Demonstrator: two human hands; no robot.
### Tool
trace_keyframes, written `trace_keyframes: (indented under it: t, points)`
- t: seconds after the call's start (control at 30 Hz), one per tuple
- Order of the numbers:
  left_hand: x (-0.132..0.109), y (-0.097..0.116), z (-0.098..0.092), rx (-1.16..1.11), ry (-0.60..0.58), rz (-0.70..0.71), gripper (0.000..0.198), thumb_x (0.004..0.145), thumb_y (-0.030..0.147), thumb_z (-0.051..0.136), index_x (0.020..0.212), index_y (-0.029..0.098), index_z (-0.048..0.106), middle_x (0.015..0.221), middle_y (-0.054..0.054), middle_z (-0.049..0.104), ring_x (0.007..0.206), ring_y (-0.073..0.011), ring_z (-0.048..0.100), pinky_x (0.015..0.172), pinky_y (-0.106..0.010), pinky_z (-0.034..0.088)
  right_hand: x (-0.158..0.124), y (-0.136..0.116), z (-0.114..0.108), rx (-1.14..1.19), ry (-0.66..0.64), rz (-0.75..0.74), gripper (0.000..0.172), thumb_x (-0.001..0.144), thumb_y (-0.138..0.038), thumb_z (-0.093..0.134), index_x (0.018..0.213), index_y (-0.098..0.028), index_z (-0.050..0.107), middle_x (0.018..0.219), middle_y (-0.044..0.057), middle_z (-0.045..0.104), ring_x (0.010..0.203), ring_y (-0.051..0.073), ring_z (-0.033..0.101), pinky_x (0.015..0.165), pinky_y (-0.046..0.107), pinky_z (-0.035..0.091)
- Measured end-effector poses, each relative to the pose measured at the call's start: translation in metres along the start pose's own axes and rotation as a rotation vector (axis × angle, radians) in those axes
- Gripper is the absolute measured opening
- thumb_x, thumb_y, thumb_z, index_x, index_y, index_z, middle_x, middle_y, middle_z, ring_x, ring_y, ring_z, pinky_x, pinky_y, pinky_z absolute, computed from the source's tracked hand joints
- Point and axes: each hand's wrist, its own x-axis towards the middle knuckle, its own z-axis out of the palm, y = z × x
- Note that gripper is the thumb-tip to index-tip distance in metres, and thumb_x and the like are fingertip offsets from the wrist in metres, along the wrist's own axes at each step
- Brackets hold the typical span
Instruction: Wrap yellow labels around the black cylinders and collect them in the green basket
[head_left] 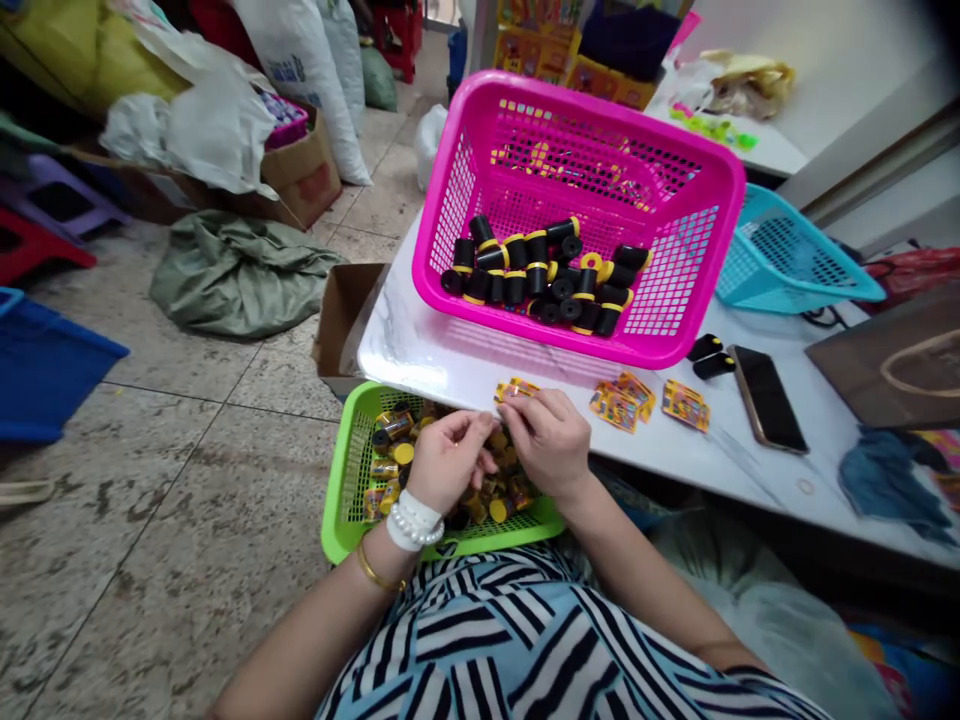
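Observation:
My left hand point(453, 458) and my right hand point(549, 440) meet over a green basket point(343, 480), fingertips pinched close together. Whatever is between the fingers is too small to make out. The basket holds many black and yellow cylinders, several wrapped in orange labels. Just beyond my fingers, orange printed labels point(517, 388) lie at the edge of the white table point(420, 350). More labels point(621, 402) rest to the right. A pink basket point(694, 335) on the table contains many black cylinders point(536, 280) with yellow ends.
A phone point(766, 397) lies right of two black cylinders point(712, 366). Behind them are a blue basket point(787, 255) and a brown bag point(892, 355). An open cardboard box point(341, 320) stands at the table's left end, near a green cloth sack point(232, 270) on the floor.

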Motion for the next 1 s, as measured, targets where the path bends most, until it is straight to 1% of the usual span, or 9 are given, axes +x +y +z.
trace_keyframes:
  t: [0.07,0.13,0.23,0.37,0.5,0.6,0.8,0.9,1.0]
  points:
    - [0.003,-0.003,-0.006,-0.01,0.007,0.004,0.039,0.083,0.053,0.064,0.088,0.014,0.068,0.056,-0.002,0.063,0.038,-0.0087,0.052,0.033,-0.017,0.033,0.005,-0.004,0.002,0.006,-0.062,-0.021,0.014,0.092,-0.025,0.06,0.093,-0.019,0.072,0.081,0.006,0.068,0.077,0.019,0.058,0.073,0.031,0.047]
    - [0.0,-0.008,-0.011,-0.028,0.017,-0.005,0.038,0.083,0.051,0.065,0.088,0.014,0.067,0.059,-0.002,0.065,0.038,-0.0074,0.05,0.033,-0.016,0.033,0.003,-0.003,-0.004,-0.022,-0.107,-0.049,0.022,0.092,-0.027,0.059,0.108,-0.018,0.071,0.085,0.007,0.068,0.078,0.02,0.057,0.073,0.032,0.046]
    - [-0.01,-0.013,-0.015,-0.054,0.042,-0.031,0.036,0.082,0.049,0.067,0.088,0.014,0.067,0.07,-0.004,0.068,0.038,-0.0045,0.047,0.033,-0.015,0.033,-0.012,0.003,-0.017,-0.122,-0.139,-0.092,0.032,0.091,-0.029,0.061,0.121,-0.018,0.067,0.075,0.006,0.061,0.071,0.02,0.05,0.068,0.033,0.042]
    - [-0.015,-0.015,-0.012,-0.114,0.022,-0.077,0.037,0.08,0.05,0.068,0.085,0.013,0.066,0.071,-0.003,0.067,0.037,-0.0032,0.044,0.032,-0.015,0.031,-0.02,0.008,-0.024,-0.138,-0.184,-0.103,0.035,0.092,-0.033,0.061,0.124,-0.02,0.066,0.07,0.004,0.055,0.069,0.019,0.047,0.067,0.032,0.04]
    - [-0.006,-0.012,-0.009,-0.133,0.016,-0.092,0.036,0.079,0.049,0.069,0.084,0.013,0.066,0.07,-0.002,0.066,0.037,-0.0027,0.043,0.031,-0.014,0.029,0.01,0.009,-0.015,-0.219,-0.242,-0.047,0.059,0.089,-0.053,0.058,0.131,-0.013,0.06,0.082,0.009,0.058,0.078,0.024,0.049,0.073,0.036,0.04]
    - [-0.002,-0.009,-0.007,-0.199,0.023,-0.118,0.034,0.078,0.046,0.071,0.081,0.013,0.065,0.071,-0.002,0.066,0.039,-0.0027,0.045,0.031,-0.013,0.029,0.032,0.005,-0.004,-0.255,-0.33,-0.092,0.064,0.087,-0.062,0.055,0.132,-0.017,0.061,0.086,0.01,0.057,0.081,0.025,0.047,0.076,0.037,0.038]
    - [-0.011,-0.01,-0.01,-0.381,0.091,-0.175,0.026,0.074,0.033,0.074,0.089,0.014,0.064,0.071,0.0,0.063,0.044,-0.0044,0.047,0.033,-0.014,0.031,0.035,-0.002,0.0,-0.187,-0.388,-0.233,0.058,0.089,-0.059,0.054,0.131,-0.019,0.061,0.09,0.01,0.058,0.084,0.025,0.045,0.076,0.038,0.035]
    - [-0.013,-0.008,-0.017,-0.43,0.145,-0.188,0.025,0.07,0.028,0.073,0.088,0.013,0.064,0.072,-0.001,0.063,0.049,-0.0066,0.05,0.035,-0.014,0.032,0.035,-0.001,-0.003,-0.159,-0.371,-0.187,0.065,0.086,-0.063,0.056,0.131,-0.016,0.059,0.095,0.011,0.059,0.089,0.027,0.046,0.08,0.04,0.036]
    - [-0.012,-0.004,-0.022,-0.405,0.188,-0.181,0.026,0.071,0.033,0.073,0.085,0.013,0.063,0.07,-0.001,0.062,0.049,-0.0066,0.049,0.035,-0.014,0.031,0.038,-0.003,-0.002,-0.178,-0.375,-0.181,0.072,0.082,-0.067,0.058,0.128,-0.012,0.06,0.093,0.013,0.06,0.091,0.03,0.045,0.081,0.043,0.036]
